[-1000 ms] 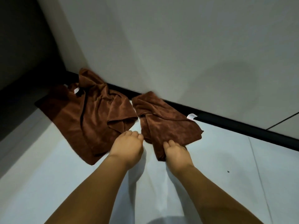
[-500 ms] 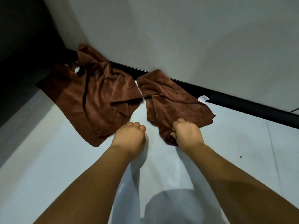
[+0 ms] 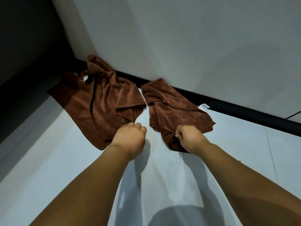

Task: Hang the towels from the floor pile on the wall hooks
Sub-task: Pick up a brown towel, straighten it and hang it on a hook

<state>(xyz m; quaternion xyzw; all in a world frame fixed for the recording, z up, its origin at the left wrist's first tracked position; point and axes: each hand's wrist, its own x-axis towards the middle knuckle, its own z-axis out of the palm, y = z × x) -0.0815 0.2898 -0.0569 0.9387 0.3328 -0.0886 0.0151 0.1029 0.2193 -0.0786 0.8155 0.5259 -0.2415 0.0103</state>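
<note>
Two brown towels lie crumpled on the pale floor against the wall. The larger left towel (image 3: 99, 105) spreads toward the dark corner. The smaller right towel (image 3: 172, 110) has a white label at its far edge. My right hand (image 3: 189, 137) pinches the near edge of the right towel, which bunches under the fingers. My left hand (image 3: 129, 138) is curled into a fist just below the folded corner of the left towel, touching or nearly touching it; no cloth shows in its grip. No wall hooks are in view.
A black skirting strip (image 3: 244, 110) runs along the foot of the grey wall (image 3: 179, 38). A dark opening (image 3: 24, 46) fills the left side. Pale floor (image 3: 48, 160) extends around both arms.
My right hand has closed on the near edge of the right towel and drawn it up slightly. My left hand stays curled beside the left towel. The view has shifted a little.
</note>
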